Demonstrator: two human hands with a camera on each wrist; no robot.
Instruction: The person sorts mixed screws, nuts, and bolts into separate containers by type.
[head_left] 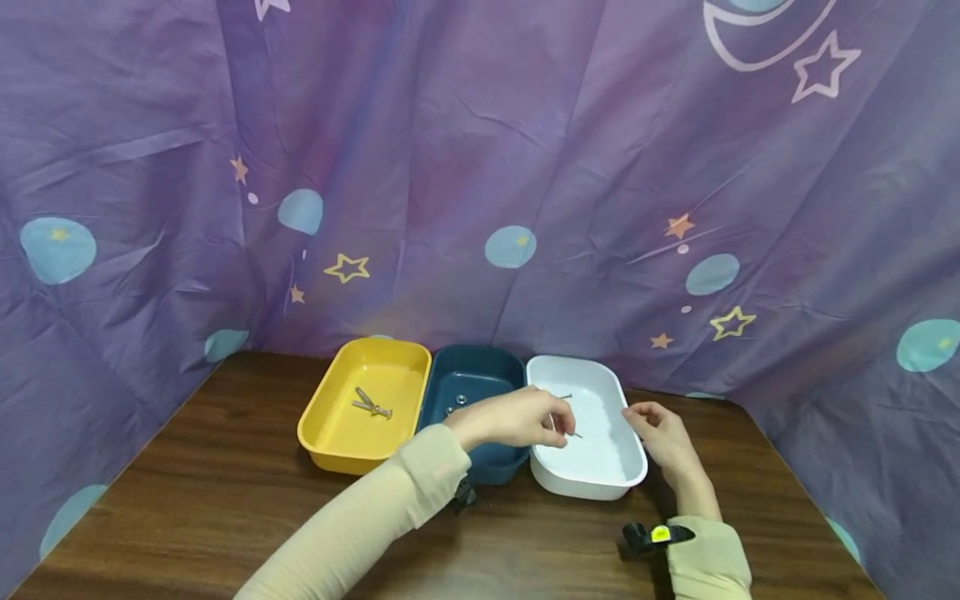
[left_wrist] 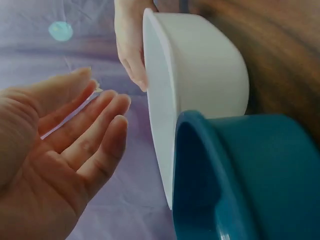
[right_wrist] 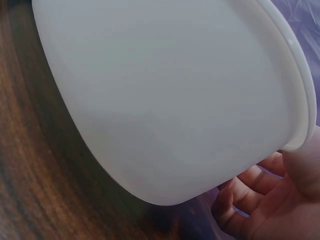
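My left hand [head_left: 521, 419] hovers over the near left part of a white plastic tray [head_left: 588, 489]. In the left wrist view its fingers [left_wrist: 107, 150] are loosely bent, thumb close to the index finger, and no held thing plainly shows. A thin metal nail or screw [head_left: 577, 435] shows right beside those fingertips, and a second nail or screw [head_left: 566, 397] lies farther back in the tray. At the right side, my right hand [head_left: 666, 437] grips the white tray's rim, its fingers [right_wrist: 245, 195] bent against the outer wall.
Left of the white tray stand a dark blue tray [head_left: 480, 354] with small metal nuts [head_left: 461, 400] and a yellow tray [head_left: 330, 417] with several metal bolts [head_left: 371, 406]. All three sit side by side on a wooden table [head_left: 202, 500], before a purple patterned curtain [head_left: 420, 167].
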